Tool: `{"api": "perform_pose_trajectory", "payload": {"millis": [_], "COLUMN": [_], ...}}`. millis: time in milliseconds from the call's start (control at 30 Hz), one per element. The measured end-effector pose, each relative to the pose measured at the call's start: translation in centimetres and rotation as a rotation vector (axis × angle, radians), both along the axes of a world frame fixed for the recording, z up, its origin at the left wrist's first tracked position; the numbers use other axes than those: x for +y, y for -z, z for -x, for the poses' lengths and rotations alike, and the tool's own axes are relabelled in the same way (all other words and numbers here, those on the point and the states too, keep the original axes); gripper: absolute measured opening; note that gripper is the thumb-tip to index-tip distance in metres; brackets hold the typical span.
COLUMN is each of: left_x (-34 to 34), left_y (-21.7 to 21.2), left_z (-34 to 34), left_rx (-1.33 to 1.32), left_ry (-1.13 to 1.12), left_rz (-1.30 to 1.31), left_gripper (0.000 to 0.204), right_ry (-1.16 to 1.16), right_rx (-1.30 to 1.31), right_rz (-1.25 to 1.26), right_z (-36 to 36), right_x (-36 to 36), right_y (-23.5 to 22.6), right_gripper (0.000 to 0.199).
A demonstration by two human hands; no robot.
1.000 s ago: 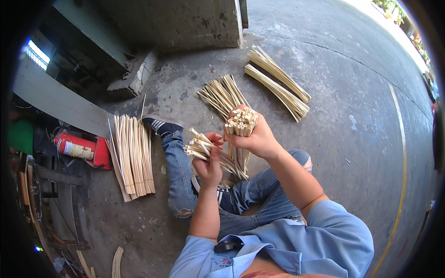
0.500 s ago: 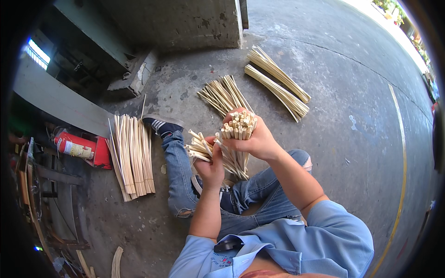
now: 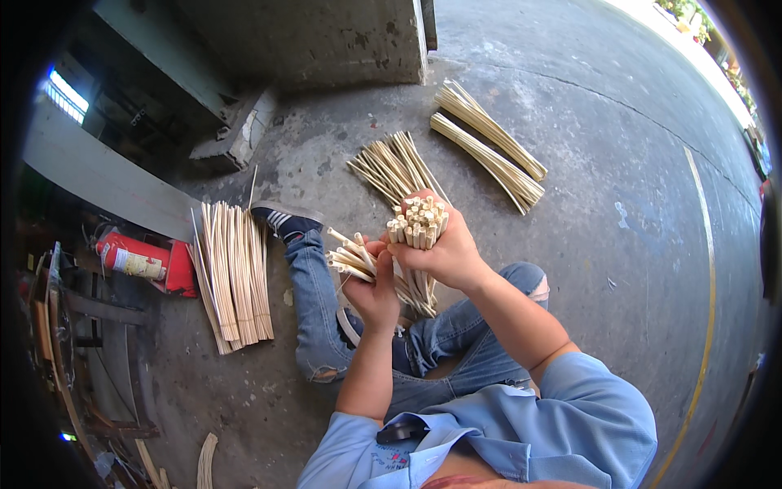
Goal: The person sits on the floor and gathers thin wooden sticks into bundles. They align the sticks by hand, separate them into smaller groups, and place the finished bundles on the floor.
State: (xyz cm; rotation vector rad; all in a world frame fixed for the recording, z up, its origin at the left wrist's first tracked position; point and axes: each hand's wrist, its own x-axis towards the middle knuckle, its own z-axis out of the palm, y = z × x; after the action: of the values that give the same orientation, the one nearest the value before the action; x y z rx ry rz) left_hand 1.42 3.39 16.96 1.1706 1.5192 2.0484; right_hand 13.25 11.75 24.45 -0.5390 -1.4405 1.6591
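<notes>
My right hand (image 3: 453, 251) is wrapped round a thick bundle of pale rattan-like sticks (image 3: 420, 218), whose cut ends face up toward me. Beside it, my left hand (image 3: 375, 295) holds a smaller, looser bunch of the same kind of sticks (image 3: 349, 259), fanned out to the left. The two hands meet at their thumbs and fingertips, between the bunches. Below them the sticks hang over my crossed legs. Just beyond my right hand, a loose stick pile (image 3: 389, 167) lies on the floor.
Two long stick bundles (image 3: 487, 161) lie at the far right of the pile. Left of my foot (image 3: 287, 222) is a wide stack of sticks (image 3: 234, 277), next to a red fire extinguisher (image 3: 134, 259). A concrete wall (image 3: 342, 49) stands ahead. More sticks (image 3: 206, 463) lie at lower left.
My left hand has shifted slightly right, closer against the right hand. The bundle in my right hand has moved a little to the left. The floor piles stay put.
</notes>
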Motion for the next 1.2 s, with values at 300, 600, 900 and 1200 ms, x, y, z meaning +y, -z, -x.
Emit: {"api": "perform_pose_trajectory", "payload": {"millis": [300, 600, 900, 1200], "left_x": [0.1, -0.6, 0.2, -0.1], "left_y": [-0.6, -0.7, -1.5, -0.9], "left_z": [0.9, 1.0, 0.7, 1.0], "left_rx": [0.033, -0.004, -0.083, -0.098], "left_ry": [0.127, 0.131, 0.169, 0.166], "left_rz": [-0.1, -0.022, -0.054, -0.04], "left_gripper": [0.036, 0.028, 0.023, 0.025], "right_ry": [-0.022, -0.023, -0.148, 0.043], "right_rx": [0.076, -0.017, 0.086, -0.073], "right_rz": [0.016, -0.122, -0.068, -0.052], "right_z": [-0.2, -0.3, -0.2, 0.6], "right_x": [1.0, 1.5, 1.3, -0.2], "right_y": [0.3, 1.0, 0.0, -0.7], "right_gripper": [0.036, 0.039, 0.056, 0.048]}}
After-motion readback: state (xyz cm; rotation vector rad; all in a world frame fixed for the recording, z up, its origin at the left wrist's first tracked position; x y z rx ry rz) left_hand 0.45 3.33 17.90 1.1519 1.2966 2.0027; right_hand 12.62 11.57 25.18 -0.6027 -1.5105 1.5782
